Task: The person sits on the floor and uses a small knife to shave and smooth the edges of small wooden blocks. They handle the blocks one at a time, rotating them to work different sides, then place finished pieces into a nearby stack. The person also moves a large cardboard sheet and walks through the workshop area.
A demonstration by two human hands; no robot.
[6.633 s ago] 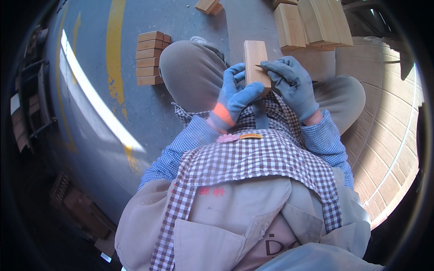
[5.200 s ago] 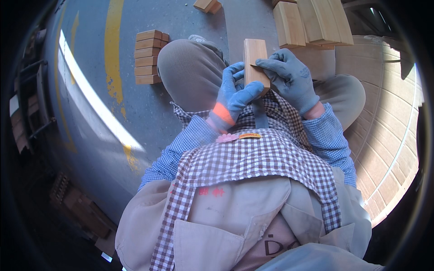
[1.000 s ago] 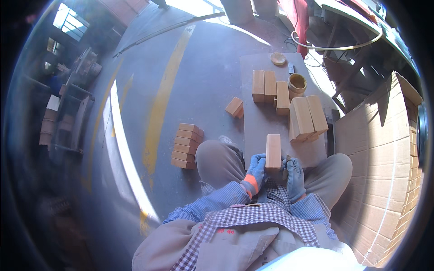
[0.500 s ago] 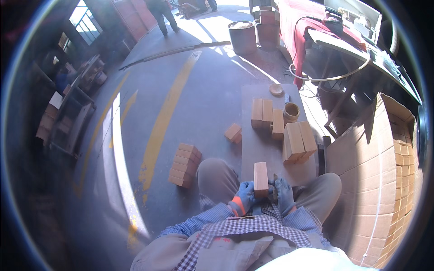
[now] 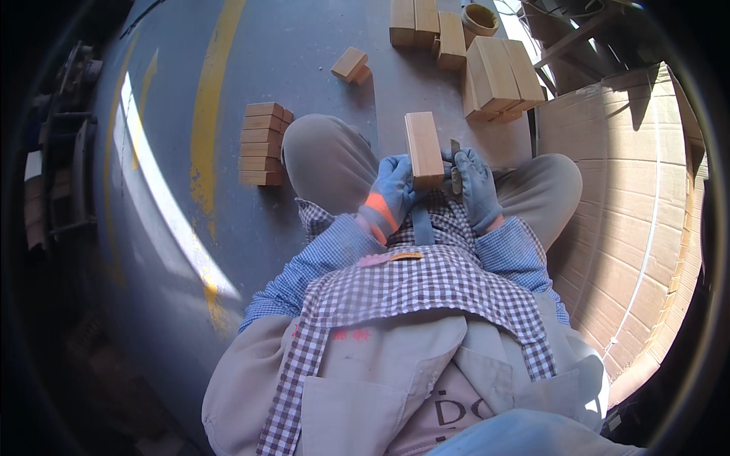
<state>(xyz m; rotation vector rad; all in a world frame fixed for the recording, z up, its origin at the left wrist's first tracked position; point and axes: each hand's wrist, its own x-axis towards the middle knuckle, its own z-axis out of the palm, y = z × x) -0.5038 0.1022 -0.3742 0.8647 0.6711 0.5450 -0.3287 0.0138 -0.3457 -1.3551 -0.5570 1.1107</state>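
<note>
Both my hands wear blue-grey gloves and meet between my knees. My left hand (image 5: 392,188) is closed round the lower left side of a pale wooden block (image 5: 425,150), which stands lengthwise in front of my apron. Close to the block's right side, my right hand (image 5: 478,190) grips a thin, dark, flat-bladed scraper (image 5: 456,169), its tip pointing up and away from me. The fingers of that hand partly cover the tool. Whether the blade touches the block, I cannot tell.
A board (image 5: 389,99) lies ahead, bearing several wooden blocks (image 5: 498,76) and a round tub (image 5: 480,19). Left of my knee is a stack of blocks (image 5: 262,144); two small blocks (image 5: 350,65) lie further off. A large cardboard box (image 5: 601,167) stands at my right.
The head view has tipped down, so my hands, block and stacks appear higher and larger. My left hand still holds the block, my right the scraper.
</note>
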